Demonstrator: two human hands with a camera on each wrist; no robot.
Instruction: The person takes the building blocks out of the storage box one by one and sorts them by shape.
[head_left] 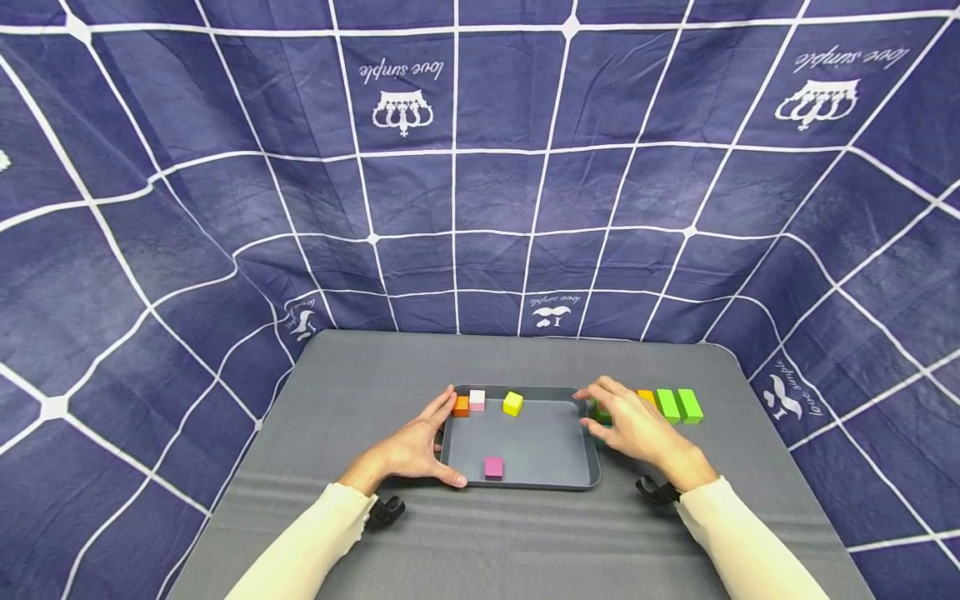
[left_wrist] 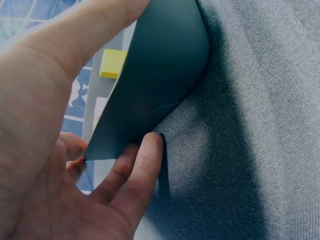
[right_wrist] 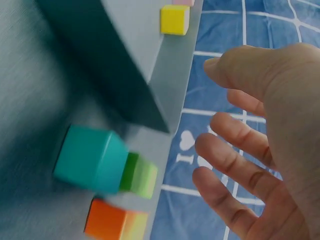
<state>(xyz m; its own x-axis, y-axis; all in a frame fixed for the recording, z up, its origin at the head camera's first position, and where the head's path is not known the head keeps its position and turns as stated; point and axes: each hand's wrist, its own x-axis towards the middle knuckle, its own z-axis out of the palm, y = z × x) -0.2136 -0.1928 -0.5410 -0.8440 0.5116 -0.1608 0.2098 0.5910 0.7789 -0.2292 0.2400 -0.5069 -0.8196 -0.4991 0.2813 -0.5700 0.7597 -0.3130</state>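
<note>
Grip of left hand [head_left: 411, 450] is set across the left end of the tray [head_left: 547, 442], thumb opposing fingers; right hand [head_left: 636, 423], loosely spread, empty, is placed beside its right edge. On the desk [head_left: 525, 546], level should be kept, lest the yellow cube [head_left: 513, 404] be slid.

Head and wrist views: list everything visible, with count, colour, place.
Tray: one, grey, on table
Orange blocks: two, in and right of tray
White-and-pink block: one, in tray
Yellow block: one, in tray
Magenta block: one, in tray
Teal block: one, right of tray
Green blocks: three, right of tray
Table: one, grey, underneath
Cloth: count unclear, navy, white-lined, behind table
Wrist devices: two, black, wrists
Sleeves: two, cream, forearms
Left hand: one, touching tray's left end
Right hand: one, beside tray's right end
</note>
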